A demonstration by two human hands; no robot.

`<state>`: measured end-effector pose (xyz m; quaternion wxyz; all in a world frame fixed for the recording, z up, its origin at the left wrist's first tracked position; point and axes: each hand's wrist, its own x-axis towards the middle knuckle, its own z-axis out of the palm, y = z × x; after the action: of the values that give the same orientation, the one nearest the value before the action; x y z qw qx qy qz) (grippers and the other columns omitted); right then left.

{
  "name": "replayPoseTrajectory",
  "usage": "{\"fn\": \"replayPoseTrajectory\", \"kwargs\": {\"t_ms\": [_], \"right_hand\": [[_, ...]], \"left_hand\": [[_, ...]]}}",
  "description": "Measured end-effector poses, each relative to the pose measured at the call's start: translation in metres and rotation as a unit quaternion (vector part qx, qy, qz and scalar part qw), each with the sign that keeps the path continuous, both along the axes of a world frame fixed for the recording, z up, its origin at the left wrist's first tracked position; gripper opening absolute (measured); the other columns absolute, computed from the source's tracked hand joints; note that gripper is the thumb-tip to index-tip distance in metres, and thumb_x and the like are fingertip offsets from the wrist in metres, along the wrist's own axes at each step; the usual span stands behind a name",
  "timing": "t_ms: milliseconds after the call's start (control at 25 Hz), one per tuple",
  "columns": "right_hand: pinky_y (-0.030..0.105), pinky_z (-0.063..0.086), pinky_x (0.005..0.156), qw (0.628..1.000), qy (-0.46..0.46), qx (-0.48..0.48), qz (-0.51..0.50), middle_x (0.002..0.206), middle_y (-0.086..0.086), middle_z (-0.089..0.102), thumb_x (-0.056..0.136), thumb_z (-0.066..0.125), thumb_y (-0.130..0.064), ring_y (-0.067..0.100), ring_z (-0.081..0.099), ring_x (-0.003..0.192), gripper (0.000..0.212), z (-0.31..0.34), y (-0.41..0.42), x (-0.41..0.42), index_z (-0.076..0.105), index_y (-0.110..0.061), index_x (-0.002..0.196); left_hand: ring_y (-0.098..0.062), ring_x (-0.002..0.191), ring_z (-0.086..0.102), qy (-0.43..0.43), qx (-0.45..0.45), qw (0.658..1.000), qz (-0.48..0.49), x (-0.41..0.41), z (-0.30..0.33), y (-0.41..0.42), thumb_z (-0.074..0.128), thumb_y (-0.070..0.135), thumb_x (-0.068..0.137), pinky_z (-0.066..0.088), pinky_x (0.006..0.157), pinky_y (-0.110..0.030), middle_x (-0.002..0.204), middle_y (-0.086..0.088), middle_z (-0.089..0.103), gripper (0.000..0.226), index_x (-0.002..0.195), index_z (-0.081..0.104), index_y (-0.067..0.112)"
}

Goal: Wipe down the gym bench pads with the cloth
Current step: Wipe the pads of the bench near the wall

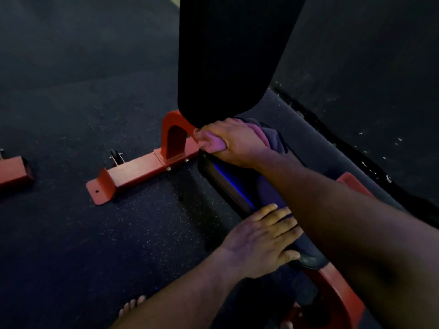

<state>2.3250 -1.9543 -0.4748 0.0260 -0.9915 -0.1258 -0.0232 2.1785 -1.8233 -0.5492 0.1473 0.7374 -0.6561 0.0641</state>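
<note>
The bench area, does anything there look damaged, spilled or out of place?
Nothing on the black bench pads or the red steel frame looks damaged or askew. The one oddity: pale scuffs and flecks along the base of the dark wall on the right, like chipped paint or debris; too dim to tell which.

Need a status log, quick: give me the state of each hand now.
Left hand: open, flat on the seat pad, holding nothing.
Right hand: closed on the cloth, at the back pad's lower end.

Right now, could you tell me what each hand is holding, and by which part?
The right hand presses the bunched cloth at the seat pad's far end. The left hand holds nothing, lying flat on the pad's near edge.
</note>
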Motion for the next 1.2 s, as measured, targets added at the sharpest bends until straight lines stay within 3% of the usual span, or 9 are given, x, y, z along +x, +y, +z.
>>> {"fn": "replayPoseTrajectory", "kwargs": {"t_ms": [160, 360, 480, 680, 760, 840, 960, 1080, 1200], "right_hand": [[0.051, 0.041, 0.105, 0.999, -0.028, 0.000, -0.041, 0.119, -0.009, 0.063, 0.092, 0.057, -0.054, 0.019, 0.056, 0.114, 0.043, 0.000, 0.005, -0.005, 0.056, -0.036, 0.131], [0.040, 0.039, 0.108, 0.995, 0.010, 0.064, 0.070, 0.123, -0.015, 0.064, 0.094, 0.061, -0.050, 0.011, 0.058, 0.117, 0.036, -0.009, 0.016, -0.020, 0.058, -0.037, 0.128], [0.047, 0.043, 0.104, 0.994, -0.019, 0.056, -0.087, 0.117, -0.013, 0.063, 0.100, 0.043, -0.060, 0.012, 0.058, 0.110, 0.034, 0.014, -0.016, -0.022, 0.056, -0.040, 0.124], [0.046, 0.051, 0.091, 0.957, -0.030, 0.047, -0.283, 0.121, -0.007, 0.063, 0.095, 0.052, -0.052, 0.024, 0.061, 0.109, 0.027, 0.053, -0.048, -0.104, 0.050, -0.036, 0.116], [0.035, 0.051, 0.092, 0.892, -0.106, 0.162, -0.409, 0.120, -0.011, 0.068, 0.095, 0.058, -0.051, 0.014, 0.065, 0.109, 0.031, 0.064, -0.051, -0.182, 0.057, -0.029, 0.116], [0.027, 0.046, 0.093, 0.774, -0.163, 0.273, -0.548, 0.120, -0.012, 0.067, 0.096, 0.063, -0.045, 0.009, 0.063, 0.111, 0.031, 0.054, -0.035, -0.266, 0.060, -0.027, 0.121], [0.030, 0.044, 0.083, 0.604, -0.184, 0.386, -0.673, 0.107, -0.005, 0.068, 0.098, 0.062, -0.041, 0.023, 0.065, 0.107, 0.022, 0.010, 0.009, -0.335, 0.064, -0.024, 0.112], [0.031, 0.042, 0.088, 0.593, -0.167, 0.423, -0.665, 0.099, -0.008, 0.059, 0.101, 0.059, -0.020, 0.019, 0.057, 0.103, 0.006, -0.015, 0.043, -0.311, 0.059, -0.024, 0.097], [0.032, 0.041, 0.093, 0.566, -0.168, 0.402, -0.700, 0.122, 0.006, 0.055, 0.099, 0.057, -0.018, 0.024, 0.054, 0.109, 0.025, -0.022, 0.031, -0.281, 0.050, -0.012, 0.122]], "left_hand": [[-0.020, 0.157, 0.022, 0.005, -0.008, 1.000, -0.009, -0.001, -0.002, 0.000, 0.024, 0.054, 0.111, 0.007, 0.129, -0.042, 0.164, 0.001, 0.040, 0.060, 0.158, 0.039, 0.020], [-0.021, 0.156, 0.023, 0.044, -0.014, 0.999, -0.011, 0.001, -0.001, 0.001, 0.026, 0.053, 0.111, 0.005, 0.130, -0.042, 0.165, -0.001, 0.040, 0.060, 0.158, 0.040, 0.019], [-0.018, 0.159, 0.013, 0.049, -0.015, 0.999, -0.017, 0.003, -0.001, 0.002, 0.025, 0.054, 0.111, 0.004, 0.131, -0.042, 0.169, 0.000, 0.029, 0.062, 0.161, 0.031, 0.017], [-0.014, 0.159, 0.015, 0.043, -0.012, 0.999, -0.011, 0.009, -0.001, 0.000, 0.027, 0.056, 0.107, 0.002, 0.129, -0.038, 0.172, 0.004, 0.023, 0.067, 0.165, 0.025, 0.021], [-0.015, 0.155, 0.029, 0.034, -0.028, 0.999, -0.011, 0.008, 0.001, -0.002, 0.030, 0.055, 0.105, 0.010, 0.125, -0.038, 0.167, 0.004, 0.036, 0.065, 0.160, 0.039, 0.021], [-0.015, 0.153, 0.035, 0.039, -0.034, 0.999, 0.003, 0.005, 0.003, -0.002, 0.032, 0.051, 0.105, 0.014, 0.124, -0.040, 0.164, 0.004, 0.041, 0.062, 0.157, 0.045, 0.021], [-0.014, 0.152, 0.035, 0.036, -0.028, 0.998, 0.041, -0.001, 0.006, -0.004, 0.030, 0.047, 0.106, 0.013, 0.124, -0.043, 0.164, 0.004, 0.040, 0.059, 0.157, 0.044, 0.022], [-0.014, 0.152, 0.036, 0.040, -0.014, 0.997, 0.060, -0.006, 0.009, -0.004, 0.031, 0.045, 0.105, 0.015, 0.123, -0.045, 0.164, 0.004, 0.040, 0.058, 0.158, 0.044, 0.022], [-0.014, 0.152, 0.036, 0.036, -0.009, 0.997, 0.064, -0.006, 0.006, -0.005, 0.030, 0.045, 0.106, 0.016, 0.122, -0.045, 0.165, 0.004, 0.038, 0.058, 0.159, 0.041, 0.023]]}}
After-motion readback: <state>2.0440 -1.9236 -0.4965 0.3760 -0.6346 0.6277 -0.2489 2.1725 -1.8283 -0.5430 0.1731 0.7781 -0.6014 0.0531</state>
